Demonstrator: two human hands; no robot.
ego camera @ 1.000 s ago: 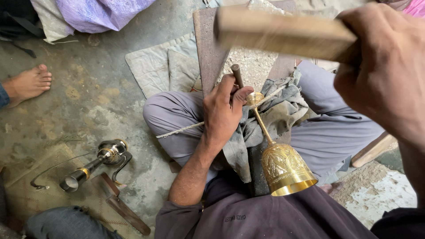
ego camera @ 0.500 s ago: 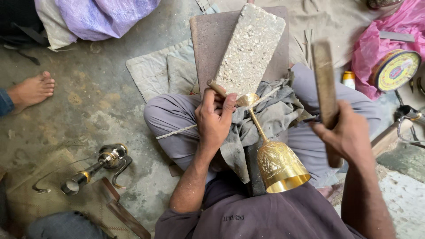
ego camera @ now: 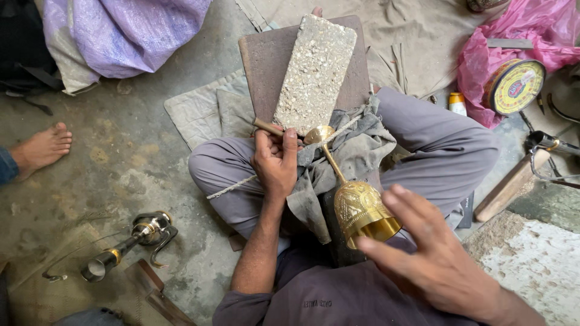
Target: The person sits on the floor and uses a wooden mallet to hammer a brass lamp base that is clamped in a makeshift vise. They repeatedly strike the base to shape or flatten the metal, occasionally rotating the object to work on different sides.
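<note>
- One brass goblet point(ego camera: 361, 208) lies across the seated person's lap on its side, the cup end toward the body and the foot point(ego camera: 319, 134) pointing away, resting on a grey rag point(ego camera: 356, 151).
- The left hand point(ego camera: 275, 163) is clamped round one short wooden-handled tool point(ego camera: 269, 127), just beside the goblet's foot; the tool's working end is hidden behind the fingers.
- The right hand point(ego camera: 435, 253) is spread open, fingers apart, holding nothing. Its fingertips sit right at the rim of the cup; I cannot tell whether they touch it.
- One rough, speckled stone block point(ego camera: 315, 72) lies on one dark board point(ego camera: 266, 60) just beyond the knees, and the goblet's foot sits at the block's near end.
- One length of cord point(ego camera: 232, 187) crosses the left thigh.
- On the floor to the left lies one metal fitting point(ego camera: 130, 241) with brass bands, near a strip of wood point(ego camera: 160, 299).
- One bare foot point(ego camera: 39, 148) of another person shows at the left edge.
- One purple sack point(ego camera: 127, 33) is heaped at the top left.
- To the right: one pink plastic bag point(ego camera: 513, 30), one round tin point(ego camera: 513, 87) resting against it, one small bottle with an orange cap point(ego camera: 457, 104), and one wooden stick point(ego camera: 510, 187) lying apart from both hands.
</note>
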